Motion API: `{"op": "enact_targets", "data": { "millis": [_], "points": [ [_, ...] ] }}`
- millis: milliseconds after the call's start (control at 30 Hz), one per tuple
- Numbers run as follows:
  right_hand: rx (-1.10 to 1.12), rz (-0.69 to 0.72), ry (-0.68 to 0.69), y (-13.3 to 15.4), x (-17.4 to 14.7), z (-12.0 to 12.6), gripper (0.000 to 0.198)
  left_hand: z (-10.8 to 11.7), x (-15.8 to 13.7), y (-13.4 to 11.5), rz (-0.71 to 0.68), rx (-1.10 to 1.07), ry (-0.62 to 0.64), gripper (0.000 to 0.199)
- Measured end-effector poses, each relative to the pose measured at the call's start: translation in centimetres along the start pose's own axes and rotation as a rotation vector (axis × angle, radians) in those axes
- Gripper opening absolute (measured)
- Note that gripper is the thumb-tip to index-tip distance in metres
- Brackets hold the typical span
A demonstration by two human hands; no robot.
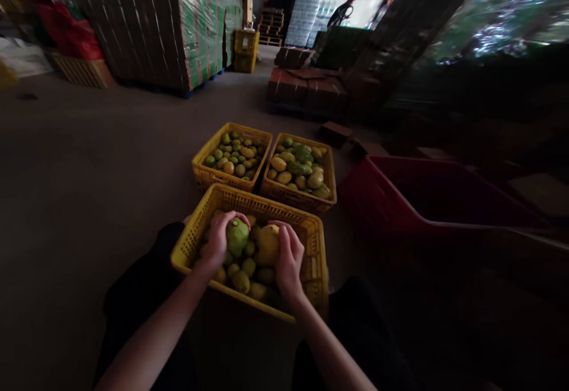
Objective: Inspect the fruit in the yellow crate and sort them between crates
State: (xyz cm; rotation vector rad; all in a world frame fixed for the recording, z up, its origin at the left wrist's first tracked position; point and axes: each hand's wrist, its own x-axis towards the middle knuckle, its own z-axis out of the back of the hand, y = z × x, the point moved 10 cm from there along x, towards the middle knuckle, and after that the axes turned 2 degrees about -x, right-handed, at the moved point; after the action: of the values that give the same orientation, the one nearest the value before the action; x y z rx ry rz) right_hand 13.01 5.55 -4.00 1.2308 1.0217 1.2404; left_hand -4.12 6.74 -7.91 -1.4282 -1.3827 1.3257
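1. Bare forearms (151, 335) come in closest, from 7 and 5 o'clock, with dark-clothed legs (133, 296) spread at 8 and 4 around a yellow crate (315, 266). Clock's centred on that crate, facing the way the sitter does, btw.
2. Left hand (217, 242) is curled round a green fruit (237, 238), on its 9 o'clock side, fingers over the top.
3. Right hand (290, 258) cups a big yellowish fruit (267, 247) from 3 o'clock. Both fruits are inside the crate's walls; can't tell if they're lifted off the smaller fruits (240, 282) at 6 o'clock of them.
4. Two more yellow crates full of fruit sit just beyond: back-left crate (204, 175) near 11, back-right crate (293, 199) at 1.
5. Big red bin (373, 201) at 2 to 3 o'clock, insides too dark to make out.
6. Further off, a plastic-wrapped stack (200, 23) towers at 11, flat brown boxes (306, 92) lie at 1, and another person (340, 13) leans over way behind those.
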Motion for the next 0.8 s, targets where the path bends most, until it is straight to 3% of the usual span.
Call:
{"op": "enact_targets", "data": {
  "millis": [100,200,333,567,800],
  "points": [
    [-0.204,0.249,-0.012,2.3,-1.1,-0.7,0.038,0.7,-0.9,-1.6,-0.166,-0.021,-0.128,0.039],
    [-0.309,0.425,0.059,3.5,-1.6,-1.9,0.035,0.6,-1.2,-1.2,-0.15,-0.116,-0.107,0.044],
    [-0.274,0.57,0.046,4.2,-1.7,-1.9,0.032,1.0,-1.5,-2.0,-0.221,-0.113,-0.1,0.043],
    [-0.238,0.7,0.034,4.4,-3.0,-1.5,0.03,0.3,-2.7,-3.8,-0.362,-0.012,-0.011,0.042],
    [-0.251,0.707,0.029,4.5,-3.4,-1.5,0.03,0.7,-2.7,-3.4,-0.362,0.003,-0.012,0.041]
  ]
}}
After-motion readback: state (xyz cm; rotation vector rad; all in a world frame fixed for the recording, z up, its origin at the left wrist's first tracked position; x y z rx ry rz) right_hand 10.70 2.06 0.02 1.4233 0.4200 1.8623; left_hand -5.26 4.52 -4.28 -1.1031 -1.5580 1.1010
